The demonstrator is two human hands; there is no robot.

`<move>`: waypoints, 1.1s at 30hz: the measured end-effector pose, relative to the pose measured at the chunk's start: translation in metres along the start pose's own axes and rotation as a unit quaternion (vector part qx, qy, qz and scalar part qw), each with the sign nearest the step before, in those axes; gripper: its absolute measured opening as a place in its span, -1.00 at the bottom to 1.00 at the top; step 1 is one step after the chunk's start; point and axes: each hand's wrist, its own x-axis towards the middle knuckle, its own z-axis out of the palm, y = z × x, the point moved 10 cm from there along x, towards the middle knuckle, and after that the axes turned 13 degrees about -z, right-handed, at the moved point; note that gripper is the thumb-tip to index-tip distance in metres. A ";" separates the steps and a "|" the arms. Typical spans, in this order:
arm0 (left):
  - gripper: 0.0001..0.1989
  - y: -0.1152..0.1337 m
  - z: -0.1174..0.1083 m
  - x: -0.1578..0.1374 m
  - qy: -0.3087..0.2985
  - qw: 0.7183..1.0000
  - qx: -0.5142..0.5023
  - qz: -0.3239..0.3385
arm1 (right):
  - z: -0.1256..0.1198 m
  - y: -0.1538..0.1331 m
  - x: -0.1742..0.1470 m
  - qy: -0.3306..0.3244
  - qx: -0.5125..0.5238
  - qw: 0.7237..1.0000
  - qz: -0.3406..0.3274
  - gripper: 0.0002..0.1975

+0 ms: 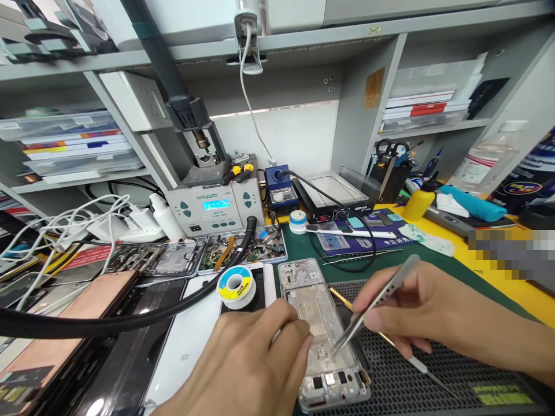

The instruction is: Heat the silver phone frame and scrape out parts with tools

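A silver phone frame [318,312] lies lengthwise in front of me, its inner side up, with small parts along its near end. My left hand [260,352] is closed at its left edge, curled fingers against the frame; the fingertips are partly hidden. In my right hand [403,306] is a pair of metal tweezers [381,294], tips pointing down at the lower inside of the frame. A thin gold-and-silver tool [417,364] passes under the right hand's fingers; whether they grip it, I cannot tell. Beneath is a black perforated mat [459,358].
Left of the frame stand a solder wire spool [236,287] and a white phone back [182,341]. A thick black hose [108,328] crosses the left side. Behind are a hot-air station [217,211], a parts tray [269,245], a white-handled brush [351,232] and a heating plate [338,193].
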 end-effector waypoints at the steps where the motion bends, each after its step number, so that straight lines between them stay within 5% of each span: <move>1: -0.74 -0.001 0.000 -0.001 -0.003 1.000 0.004 -0.006 | 0.002 -0.001 -0.002 -0.010 -0.022 1.000 -0.008 -0.64; 20: -0.74 -0.004 0.011 -0.004 -0.048 0.999 -0.017 -0.006 | 0.005 0.002 -0.001 -0.022 -0.032 0.999 -0.030 -0.73; 25: -0.82 -0.019 0.009 0.000 -0.069 0.984 -0.122 -0.109 | -0.006 0.000 0.001 0.018 -0.022 0.999 -0.026 -0.62; 28: -0.83 -0.031 0.020 0.000 -0.123 0.933 -0.251 -0.228 | -0.010 -0.004 0.003 0.050 0.013 0.998 -0.032 -0.63; 33: -0.70 -0.042 0.059 -0.021 -0.255 0.736 -0.429 -0.457 | -0.013 -0.009 0.003 0.078 0.085 0.991 -0.073 -0.65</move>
